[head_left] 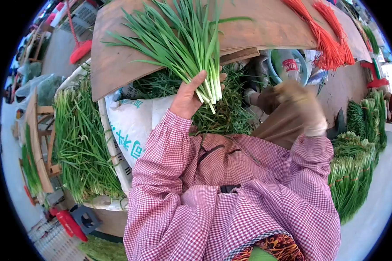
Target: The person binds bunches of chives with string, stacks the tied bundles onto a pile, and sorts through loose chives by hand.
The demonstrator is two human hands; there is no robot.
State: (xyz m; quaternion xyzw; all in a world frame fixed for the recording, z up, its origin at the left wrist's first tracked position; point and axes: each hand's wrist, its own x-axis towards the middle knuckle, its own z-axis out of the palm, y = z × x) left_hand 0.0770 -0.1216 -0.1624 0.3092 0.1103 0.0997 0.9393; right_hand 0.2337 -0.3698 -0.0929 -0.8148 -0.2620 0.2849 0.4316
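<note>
My left hand point(190, 95) is wrapped round the pale stems of a bunch of garlic chives point(178, 41). The green leaves fan out away from me over the brown board point(113, 65), and the white stem ends point toward my lap. My right hand point(301, 102), which seems to wear a tan glove, is smeared by motion above my right knee. Its fingers are too blurred to read. Just beyond it, a bottle with a red label point(289, 65) stands in a light blue bucket point(307, 71).
Red ties point(320, 37) hang over the board's far right edge. Loose chives fill a large basket point(111, 156) on my left, beside a white sack point(133, 119). Tied chive bundles point(353, 174) stand at my right. Loose leaves point(224, 115) lie below the board. A red stool point(80, 51) is at far left.
</note>
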